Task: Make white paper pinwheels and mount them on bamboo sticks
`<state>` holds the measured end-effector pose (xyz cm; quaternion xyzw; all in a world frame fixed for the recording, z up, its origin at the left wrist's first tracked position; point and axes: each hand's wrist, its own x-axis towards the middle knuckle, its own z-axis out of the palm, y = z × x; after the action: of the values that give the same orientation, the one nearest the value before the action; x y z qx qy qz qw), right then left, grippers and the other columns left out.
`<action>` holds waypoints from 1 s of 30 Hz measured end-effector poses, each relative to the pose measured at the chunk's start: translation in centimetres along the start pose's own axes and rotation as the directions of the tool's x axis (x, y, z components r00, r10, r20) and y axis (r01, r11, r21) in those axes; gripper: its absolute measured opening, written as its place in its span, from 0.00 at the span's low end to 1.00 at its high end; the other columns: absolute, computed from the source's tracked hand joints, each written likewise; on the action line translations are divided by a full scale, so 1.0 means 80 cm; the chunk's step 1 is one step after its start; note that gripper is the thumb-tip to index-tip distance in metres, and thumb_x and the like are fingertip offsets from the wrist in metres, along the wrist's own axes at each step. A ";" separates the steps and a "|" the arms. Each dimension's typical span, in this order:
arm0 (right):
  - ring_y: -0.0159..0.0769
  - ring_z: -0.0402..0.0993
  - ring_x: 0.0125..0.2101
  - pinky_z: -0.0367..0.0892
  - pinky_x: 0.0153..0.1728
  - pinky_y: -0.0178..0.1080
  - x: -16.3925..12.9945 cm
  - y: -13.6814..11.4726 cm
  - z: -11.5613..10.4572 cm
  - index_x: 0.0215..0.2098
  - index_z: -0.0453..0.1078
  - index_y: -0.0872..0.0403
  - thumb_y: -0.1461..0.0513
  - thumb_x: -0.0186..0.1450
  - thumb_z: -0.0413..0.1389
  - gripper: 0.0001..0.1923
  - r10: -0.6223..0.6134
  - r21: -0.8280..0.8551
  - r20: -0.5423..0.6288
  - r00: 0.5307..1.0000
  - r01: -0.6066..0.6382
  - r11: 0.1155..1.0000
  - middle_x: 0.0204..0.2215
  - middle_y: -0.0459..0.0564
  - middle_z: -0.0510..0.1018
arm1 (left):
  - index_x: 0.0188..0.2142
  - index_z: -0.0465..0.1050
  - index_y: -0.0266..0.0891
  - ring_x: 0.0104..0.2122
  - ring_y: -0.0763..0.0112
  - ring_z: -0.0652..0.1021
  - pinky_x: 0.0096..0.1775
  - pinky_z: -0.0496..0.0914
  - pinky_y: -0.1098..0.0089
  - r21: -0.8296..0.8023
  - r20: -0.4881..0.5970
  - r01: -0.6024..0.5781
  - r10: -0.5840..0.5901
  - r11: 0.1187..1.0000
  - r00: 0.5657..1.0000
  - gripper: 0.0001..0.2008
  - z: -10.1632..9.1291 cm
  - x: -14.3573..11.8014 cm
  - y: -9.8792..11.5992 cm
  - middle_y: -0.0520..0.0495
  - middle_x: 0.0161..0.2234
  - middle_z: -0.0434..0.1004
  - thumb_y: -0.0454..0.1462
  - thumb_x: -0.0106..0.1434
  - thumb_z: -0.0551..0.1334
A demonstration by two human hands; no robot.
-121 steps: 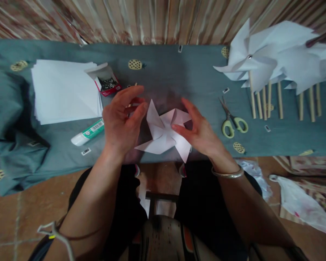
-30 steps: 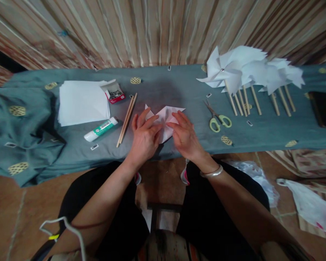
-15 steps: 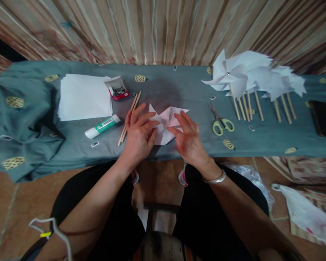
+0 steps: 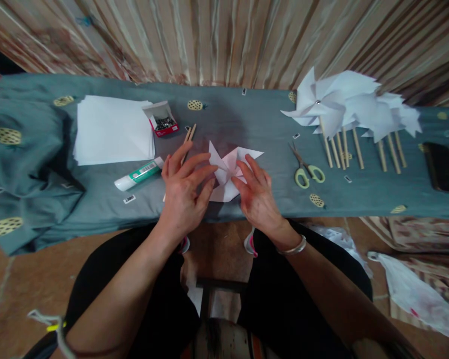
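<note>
A white paper pinwheel (image 4: pixel 230 162) lies on the cloth in front of me, its corners folded in toward the middle. My right hand (image 4: pixel 258 194) holds it, thumb and fingertips pressing the folded paper near the centre. On the other side, my left hand (image 4: pixel 187 192) has its fingers spread, with the fingertips at the paper's left edge and nothing gripped in them. Beneath the left hand, thin wooden sticks (image 4: pixel 192 132) are partly covered. A small red-and-white box (image 4: pixel 164 119) of metal pins stands behind the left hand.
White paper sheets (image 4: pixel 112 129) are stacked at the left, with a glue stick (image 4: pixel 139 174) in front. Green-handled scissors (image 4: pixel 305 169) lie right of my hands. Several finished pinwheels (image 4: pixel 333 99) on sticks lie at the back right, and a black phone (image 4: pixel 440 167) at the far right.
My left hand has drawn slightly left, its fingers farther apart and off the pinwheel's middle. My right hand stays on the folded paper. The view has shifted a little.
</note>
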<state>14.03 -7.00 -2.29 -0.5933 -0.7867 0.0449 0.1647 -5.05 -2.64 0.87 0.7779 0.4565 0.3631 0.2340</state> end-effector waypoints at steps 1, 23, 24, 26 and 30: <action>0.43 0.43 0.69 0.53 0.63 0.54 0.001 0.000 0.000 0.51 0.70 0.50 0.69 0.68 0.45 0.19 0.004 0.005 0.004 1.000 -0.004 1.000 0.65 0.52 0.63 | 0.42 0.77 0.48 0.65 0.52 0.59 0.65 0.49 0.44 -0.002 -0.010 -0.003 0.003 1.000 1.000 0.08 -0.003 -0.001 0.001 0.49 0.53 0.75 0.38 0.64 0.61; 0.47 0.47 0.68 0.53 0.62 0.57 0.007 0.009 -0.009 0.54 0.69 0.52 0.71 0.63 0.45 0.24 0.059 0.070 -0.092 0.994 -0.053 0.996 0.65 0.54 0.61 | 0.44 0.76 0.46 0.64 0.58 0.61 0.64 0.57 0.53 0.033 -0.111 -0.063 0.066 0.997 0.992 0.10 -0.002 0.019 -0.022 0.49 0.52 0.76 0.41 0.63 0.61; 0.48 0.46 0.68 0.53 0.62 0.57 0.007 0.008 -0.008 0.55 0.69 0.52 0.70 0.64 0.45 0.24 0.046 0.054 -0.088 0.995 -0.042 0.998 0.66 0.54 0.61 | 0.44 0.76 0.46 0.64 0.58 0.62 0.64 0.57 0.53 0.027 -0.111 -0.065 0.068 0.997 0.991 0.10 -0.002 0.019 -0.022 0.49 0.52 0.76 0.41 0.63 0.61; 0.48 0.45 0.69 0.52 0.61 0.58 0.008 0.006 -0.006 0.55 0.69 0.51 0.70 0.65 0.45 0.23 0.029 0.023 -0.075 0.997 -0.028 0.999 0.66 0.54 0.60 | 0.44 0.76 0.46 0.64 0.58 0.61 0.64 0.57 0.53 0.020 -0.100 -0.056 0.058 0.998 0.993 0.11 -0.003 0.020 -0.023 0.49 0.52 0.75 0.43 0.64 0.60; 0.50 0.45 0.68 0.52 0.61 0.58 0.009 0.005 -0.003 0.54 0.71 0.51 0.70 0.66 0.45 0.23 0.021 -0.033 -0.036 0.999 -0.022 0.999 0.65 0.55 0.61 | 0.45 0.75 0.48 0.64 0.57 0.60 0.64 0.56 0.51 0.010 -0.090 -0.033 0.034 0.999 0.995 0.12 -0.008 0.018 -0.024 0.50 0.53 0.74 0.43 0.64 0.60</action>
<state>14.31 -6.26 -2.00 -0.6050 -0.7779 0.0230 0.1684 -6.15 -0.41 0.44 0.7692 0.4549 0.4000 0.2036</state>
